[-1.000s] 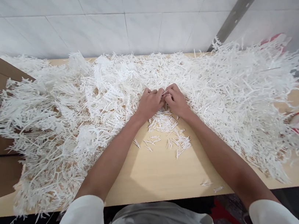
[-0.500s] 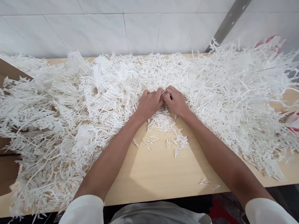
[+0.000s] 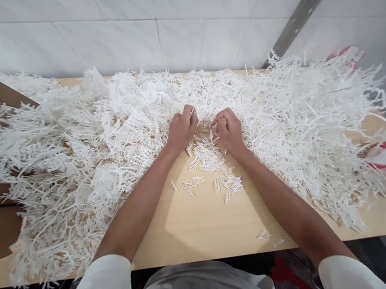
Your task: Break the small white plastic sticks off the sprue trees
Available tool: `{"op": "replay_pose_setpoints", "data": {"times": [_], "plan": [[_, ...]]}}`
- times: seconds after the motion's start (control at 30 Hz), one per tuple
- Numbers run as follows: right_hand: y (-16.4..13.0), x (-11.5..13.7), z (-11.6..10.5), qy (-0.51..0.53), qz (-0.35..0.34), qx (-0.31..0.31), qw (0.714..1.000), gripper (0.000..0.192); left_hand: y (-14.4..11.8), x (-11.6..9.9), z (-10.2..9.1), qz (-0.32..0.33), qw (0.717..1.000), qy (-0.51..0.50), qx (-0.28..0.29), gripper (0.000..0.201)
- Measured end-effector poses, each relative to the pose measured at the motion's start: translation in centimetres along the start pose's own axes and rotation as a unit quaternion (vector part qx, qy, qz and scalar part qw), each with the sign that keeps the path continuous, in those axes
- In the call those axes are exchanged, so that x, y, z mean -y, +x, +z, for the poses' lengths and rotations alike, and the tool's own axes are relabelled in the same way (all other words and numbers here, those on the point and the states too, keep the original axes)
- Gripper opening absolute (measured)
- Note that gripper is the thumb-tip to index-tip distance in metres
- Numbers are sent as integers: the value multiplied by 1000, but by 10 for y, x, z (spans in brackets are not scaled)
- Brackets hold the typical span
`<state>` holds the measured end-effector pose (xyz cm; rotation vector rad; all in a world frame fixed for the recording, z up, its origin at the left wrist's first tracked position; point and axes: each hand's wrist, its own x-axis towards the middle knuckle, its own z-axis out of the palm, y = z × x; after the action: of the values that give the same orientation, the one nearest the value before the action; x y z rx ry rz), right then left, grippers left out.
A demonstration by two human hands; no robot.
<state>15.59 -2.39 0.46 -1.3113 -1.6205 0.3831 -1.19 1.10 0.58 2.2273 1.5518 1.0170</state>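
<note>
Two fists are held curled just apart, left hand (image 3: 181, 129) pinching a white plastic piece (image 3: 193, 112), right hand (image 3: 228, 127) closed above loose sticks (image 3: 209, 154).

A small workshop: a wooden bench (image 3: 205, 229) heaped with white plastic sprues (image 3: 71, 147) against a tiled wall (image 3: 162, 24).
</note>
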Motion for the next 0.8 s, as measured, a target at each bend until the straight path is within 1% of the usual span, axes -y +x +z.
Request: {"op": "replay_pose_setpoints", "data": {"times": [0.07, 0.13, 0.2, 0.3, 0.37, 0.47, 0.57, 0.7, 0.8], "plan": [[2, -2, 1, 23, 43, -7, 999, 24, -1, -2, -3, 19, 999, -33, 24, 25], [4, -3, 2, 34, 57, 2, 998, 22, -2, -4, -3, 31, 997, -55, 45, 28], [5, -3, 3, 37, 35, 30, 998, 25, -2, -4, -2, 51, 995, -62, 62, 29], [5, -4, 4, 19, -18, 80, 996, 28, 0, -1, 0, 83, 991, -68, 79, 29], [5, -6, 5, -7, -50, 92, 995, 27, 0, 1, 1, 95, 988, -79, 88, 28], [3, -10, 6, -44, -74, 89, 992, 24, 1, 2, 1, 109, 985, -89, 97, 27], [3, -8, 5, -57, -78, 67, 993, 17, 0, 0, -1, 112, 987, -76, 90, 24], [2, -2, 3, -41, -55, 58, 996, 9, -2, -4, -5, 112, 988, -52, 96, 20], [2, 0, 2, -36, -34, 64, 997, 11, -3, -6, -5, 120, 987, -25, 103, 18]]}}
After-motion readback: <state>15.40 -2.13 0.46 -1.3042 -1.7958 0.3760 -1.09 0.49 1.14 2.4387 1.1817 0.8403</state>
